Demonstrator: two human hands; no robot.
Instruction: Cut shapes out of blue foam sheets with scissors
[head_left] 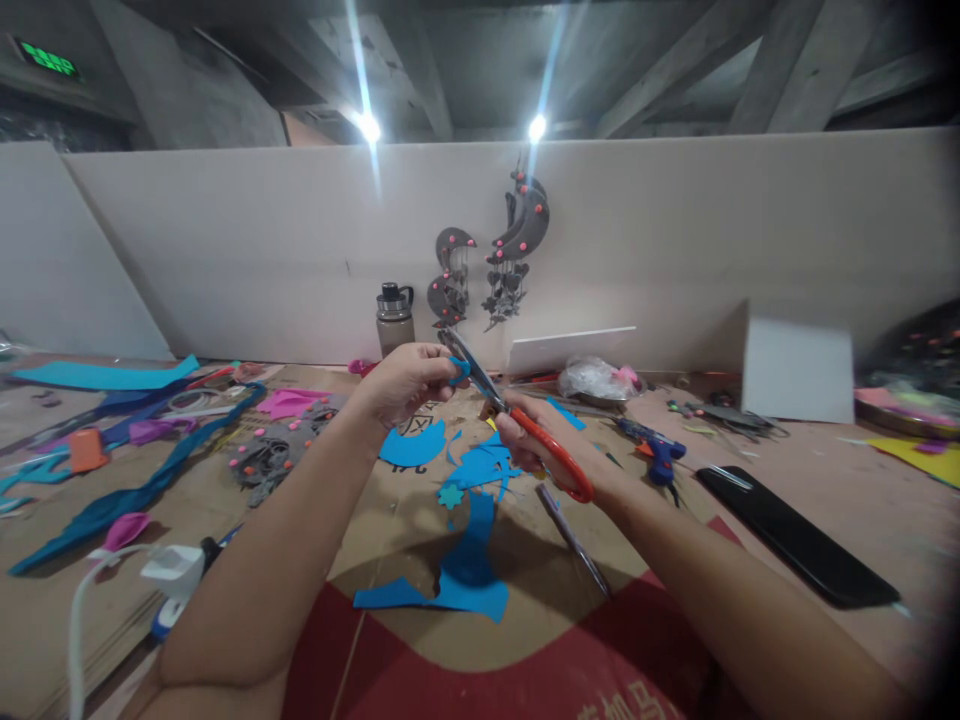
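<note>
Between the thumb and fingers of my left hand (412, 385) is a small blue felt piece (459, 372). My right hand (529, 430) grips a pair of scissors (551, 450) with red handles, and their blades point up and left, right at the blue piece. Whether the blades are cutting into it I cannot tell. Below my hands, blue felt scraps (472, 565) lie on the cardboard, along with a rounded blue piece (412, 445) and a small teal flower shape (451, 496). A thin pen-like stick (574, 540) rests below my right hand.
On the right are a blue glue gun (656, 450) and a black phone (795, 535). A bottle (395, 320) stands at the back near hanging grey moon ornaments (523, 225). To the left lie grey felt pieces (281, 450), blue strips (157, 490) and a white charger plug (172, 568).
</note>
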